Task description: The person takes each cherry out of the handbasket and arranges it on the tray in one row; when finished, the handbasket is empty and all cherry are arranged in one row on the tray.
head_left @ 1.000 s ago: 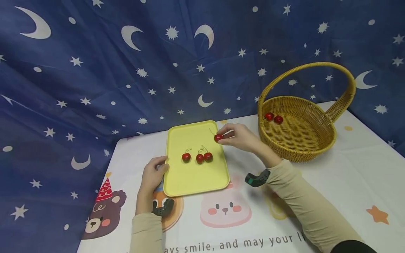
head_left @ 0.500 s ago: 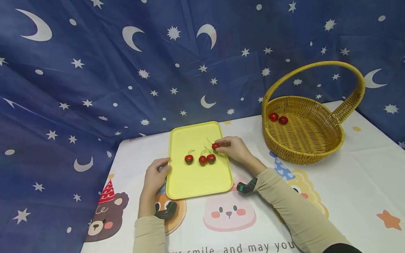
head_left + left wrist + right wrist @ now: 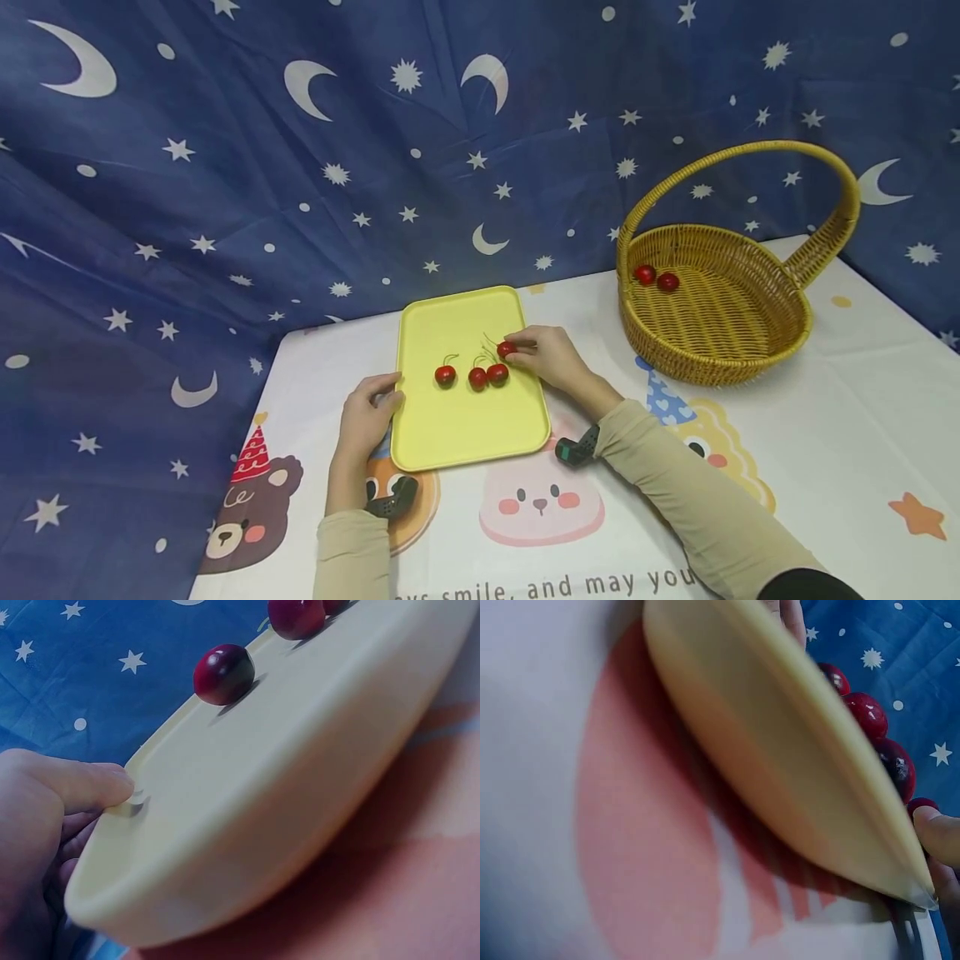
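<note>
In the head view a yellow tray (image 3: 468,433) lies on the table. My left hand (image 3: 366,421) grips its left edge; in the left wrist view the thumb (image 3: 101,786) lies over the rim and the fingers are partly hidden below. My right hand (image 3: 555,360) pinches a red cherry (image 3: 506,350) over the tray's right side. Close below it sit two cherries, one at right (image 3: 497,375) and one beside it (image 3: 477,379). Another cherry (image 3: 446,376) rests apart to the left. Thin stems rise from them.
A wicker basket (image 3: 708,367) with a tall handle stands at the right, two cherries (image 3: 668,282) in it near its left wall. The printed white tablecloth (image 3: 825,400) reaches a blue star-patterned curtain (image 3: 405,167) behind.
My right hand has moved down and slightly left with its cherry, from the tray's upper right edge toward the other cherries. The left hand keeps its place at the tray.
</note>
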### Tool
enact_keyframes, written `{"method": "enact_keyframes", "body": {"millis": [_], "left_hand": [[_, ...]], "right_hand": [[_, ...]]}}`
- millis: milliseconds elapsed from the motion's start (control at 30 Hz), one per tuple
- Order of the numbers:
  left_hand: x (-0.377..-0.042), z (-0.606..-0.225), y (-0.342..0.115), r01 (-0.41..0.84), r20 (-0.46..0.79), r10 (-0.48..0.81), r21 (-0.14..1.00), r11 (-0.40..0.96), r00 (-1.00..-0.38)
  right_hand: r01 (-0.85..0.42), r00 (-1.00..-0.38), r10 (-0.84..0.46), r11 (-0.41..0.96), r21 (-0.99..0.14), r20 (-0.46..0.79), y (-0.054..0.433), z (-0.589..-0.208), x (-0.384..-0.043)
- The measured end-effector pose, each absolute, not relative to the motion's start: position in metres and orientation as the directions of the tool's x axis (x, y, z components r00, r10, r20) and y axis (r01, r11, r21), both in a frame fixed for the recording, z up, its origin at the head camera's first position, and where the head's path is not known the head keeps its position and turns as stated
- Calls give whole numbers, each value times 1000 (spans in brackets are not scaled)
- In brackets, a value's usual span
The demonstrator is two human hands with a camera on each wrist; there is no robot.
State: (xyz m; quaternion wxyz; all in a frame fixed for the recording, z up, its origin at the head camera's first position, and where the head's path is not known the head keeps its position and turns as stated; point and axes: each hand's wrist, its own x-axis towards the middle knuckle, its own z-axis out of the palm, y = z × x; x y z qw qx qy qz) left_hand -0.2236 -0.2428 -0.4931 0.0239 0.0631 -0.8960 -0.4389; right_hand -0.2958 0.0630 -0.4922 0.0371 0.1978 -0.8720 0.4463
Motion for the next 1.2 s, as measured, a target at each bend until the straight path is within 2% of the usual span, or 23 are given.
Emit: {"method": "enact_keyframes", "body": {"millis": [567,667,867,967,1067,1133,1200], "left_hand": [[-223,-495,-240,-88,-20,-120,797,597,-993],[-224,-495,-240,-86,-16,-121,796,599,-993],[-225,-495,-241,-85,-15,-122,796,599,-992],[-225,-494,-242,-85,-15,-123,800,594,-992],[-225,-495,-243,-85,-15,-122,801,593,-992],[-225,-496,-244,-89,-18,-125,801,592,-992],[-225,-497,-244,-92,-20,-126,800,592,-992]], "right_hand": [[-296,-935,-323,483,-824,146,72,-487,-300],[-289,-933,-328,447,-846,146,81,-472,-302],[-334,-906,-385,392,-857,178,120,-418,-296],[-358,-877,-423,263,-896,226,149,-397,-291],[-385,-844,-421,41,-922,334,179,-388,-290],[-392,-839,-377,-86,-916,394,199,-388,-291],[-394,-866,-284,-117,-911,411,217,-389,-292]]}}
